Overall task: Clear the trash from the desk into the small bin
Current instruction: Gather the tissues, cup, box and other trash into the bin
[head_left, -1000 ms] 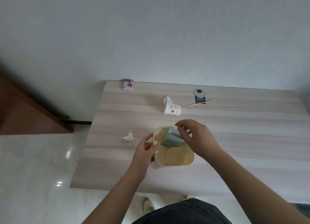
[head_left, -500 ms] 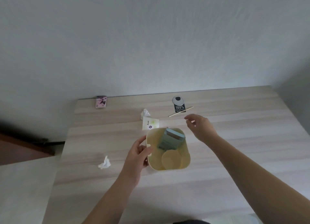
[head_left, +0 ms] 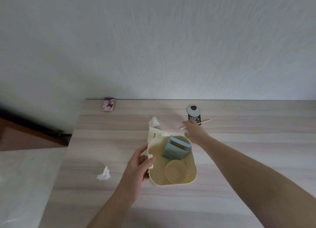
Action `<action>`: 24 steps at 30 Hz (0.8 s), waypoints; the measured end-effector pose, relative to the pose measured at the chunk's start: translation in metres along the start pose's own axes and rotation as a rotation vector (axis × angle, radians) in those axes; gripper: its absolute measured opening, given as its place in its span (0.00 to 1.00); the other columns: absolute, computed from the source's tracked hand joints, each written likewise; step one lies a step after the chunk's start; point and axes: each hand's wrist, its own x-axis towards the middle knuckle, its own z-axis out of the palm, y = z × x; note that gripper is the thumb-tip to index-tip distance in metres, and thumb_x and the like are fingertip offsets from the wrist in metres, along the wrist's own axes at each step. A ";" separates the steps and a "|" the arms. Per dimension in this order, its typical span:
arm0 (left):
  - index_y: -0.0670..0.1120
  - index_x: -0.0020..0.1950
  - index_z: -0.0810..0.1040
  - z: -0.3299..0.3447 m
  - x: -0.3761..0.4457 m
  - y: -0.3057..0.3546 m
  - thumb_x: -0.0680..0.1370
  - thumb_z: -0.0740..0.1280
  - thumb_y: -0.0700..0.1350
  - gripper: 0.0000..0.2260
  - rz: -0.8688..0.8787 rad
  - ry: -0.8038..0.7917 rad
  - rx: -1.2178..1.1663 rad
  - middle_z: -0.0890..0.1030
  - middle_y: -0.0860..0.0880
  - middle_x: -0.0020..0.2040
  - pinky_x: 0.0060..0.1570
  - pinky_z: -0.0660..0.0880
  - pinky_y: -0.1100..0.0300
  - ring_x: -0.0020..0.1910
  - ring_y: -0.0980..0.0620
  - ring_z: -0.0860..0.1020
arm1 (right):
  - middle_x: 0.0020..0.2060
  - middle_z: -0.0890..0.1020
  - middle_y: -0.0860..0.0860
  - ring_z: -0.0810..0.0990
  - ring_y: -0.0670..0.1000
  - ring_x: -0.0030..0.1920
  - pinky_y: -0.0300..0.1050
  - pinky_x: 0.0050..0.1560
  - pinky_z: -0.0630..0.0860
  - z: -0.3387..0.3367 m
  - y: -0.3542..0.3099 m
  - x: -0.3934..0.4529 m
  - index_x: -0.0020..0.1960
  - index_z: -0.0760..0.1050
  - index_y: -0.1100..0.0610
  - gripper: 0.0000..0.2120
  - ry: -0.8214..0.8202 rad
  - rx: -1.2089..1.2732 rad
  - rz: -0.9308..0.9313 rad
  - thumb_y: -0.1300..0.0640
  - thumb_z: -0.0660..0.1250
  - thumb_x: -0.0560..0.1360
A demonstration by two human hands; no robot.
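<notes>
A small cream bin stands on the wooden desk, with a pale blue box leaning inside it. My left hand grips the bin's left rim. My right hand reaches past the bin with fingers apart, its tips at a thin wooden stick and a dark wrapper. A white paper cup lies on its side just behind the bin, a crumpled tissue beyond it. Another crumpled tissue lies left of the bin.
A pink card pack sits at the desk's back left edge against the wall. A round grey cable cap is set in the desk behind the wrapper. The desk's left edge drops to a pale floor.
My right hand let go of the blue box, which now rests in the bin, and moved back and right to the stick and wrapper. My left hand stays on the bin.
</notes>
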 end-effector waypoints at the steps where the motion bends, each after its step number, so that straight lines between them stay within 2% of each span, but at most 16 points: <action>1: 0.64 0.60 0.80 -0.001 0.001 -0.001 0.66 0.74 0.52 0.22 0.004 0.006 -0.001 0.77 0.42 0.48 0.45 0.76 0.50 0.45 0.44 0.77 | 0.69 0.67 0.55 0.75 0.58 0.62 0.53 0.61 0.75 0.003 0.002 0.003 0.71 0.68 0.56 0.25 0.002 -0.014 -0.012 0.63 0.65 0.74; 4: 0.63 0.61 0.79 -0.002 0.003 -0.003 0.66 0.74 0.52 0.23 0.019 0.021 0.015 0.75 0.43 0.47 0.44 0.75 0.52 0.45 0.45 0.75 | 0.62 0.72 0.55 0.76 0.58 0.58 0.54 0.59 0.75 0.009 0.009 0.008 0.61 0.75 0.56 0.14 0.078 -0.016 -0.040 0.62 0.66 0.75; 7: 0.64 0.61 0.80 -0.001 0.002 -0.006 0.65 0.74 0.53 0.24 0.015 0.042 0.008 0.75 0.42 0.47 0.44 0.72 0.48 0.45 0.44 0.74 | 0.56 0.74 0.57 0.78 0.60 0.52 0.55 0.53 0.77 0.010 0.012 0.007 0.56 0.75 0.59 0.08 0.111 -0.112 -0.063 0.62 0.62 0.79; 9: 0.64 0.60 0.80 0.000 0.002 -0.007 0.65 0.73 0.52 0.22 -0.004 0.053 -0.001 0.77 0.42 0.50 0.45 0.74 0.48 0.46 0.44 0.76 | 0.53 0.75 0.57 0.79 0.60 0.48 0.56 0.47 0.78 0.010 0.012 0.004 0.57 0.72 0.60 0.08 0.095 -0.241 -0.074 0.64 0.59 0.79; 12: 0.64 0.60 0.80 0.001 0.001 -0.009 0.67 0.72 0.51 0.22 -0.015 0.026 0.025 0.78 0.40 0.53 0.47 0.76 0.48 0.48 0.43 0.77 | 0.51 0.76 0.57 0.80 0.58 0.45 0.51 0.41 0.77 0.013 0.014 -0.004 0.59 0.69 0.62 0.11 0.074 -0.424 -0.120 0.68 0.57 0.77; 15: 0.65 0.60 0.79 0.005 -0.004 -0.008 0.68 0.72 0.50 0.22 -0.005 0.016 0.054 0.77 0.43 0.50 0.47 0.79 0.51 0.47 0.44 0.78 | 0.51 0.78 0.57 0.81 0.58 0.46 0.49 0.41 0.74 0.018 0.017 -0.011 0.59 0.69 0.63 0.13 0.045 -0.538 -0.164 0.68 0.57 0.76; 20: 0.65 0.60 0.80 0.004 -0.016 -0.006 0.68 0.72 0.50 0.21 0.004 0.026 0.080 0.77 0.42 0.49 0.44 0.78 0.53 0.46 0.44 0.77 | 0.52 0.79 0.55 0.80 0.59 0.51 0.49 0.42 0.74 0.016 0.023 -0.028 0.62 0.68 0.60 0.16 -0.036 -0.395 -0.005 0.66 0.60 0.75; 22: 0.64 0.59 0.80 0.000 -0.020 -0.005 0.70 0.71 0.47 0.20 0.003 0.018 0.088 0.76 0.42 0.49 0.44 0.77 0.52 0.46 0.43 0.75 | 0.51 0.79 0.55 0.80 0.59 0.50 0.50 0.42 0.75 0.007 0.022 -0.042 0.58 0.68 0.59 0.14 -0.020 -0.332 0.001 0.65 0.60 0.73; 24: 0.65 0.58 0.81 -0.004 -0.023 -0.004 0.70 0.71 0.46 0.20 0.004 0.018 0.086 0.76 0.43 0.48 0.43 0.77 0.54 0.45 0.43 0.74 | 0.49 0.79 0.55 0.80 0.58 0.47 0.52 0.44 0.78 -0.007 0.019 -0.058 0.55 0.69 0.58 0.11 0.038 -0.263 -0.043 0.65 0.61 0.73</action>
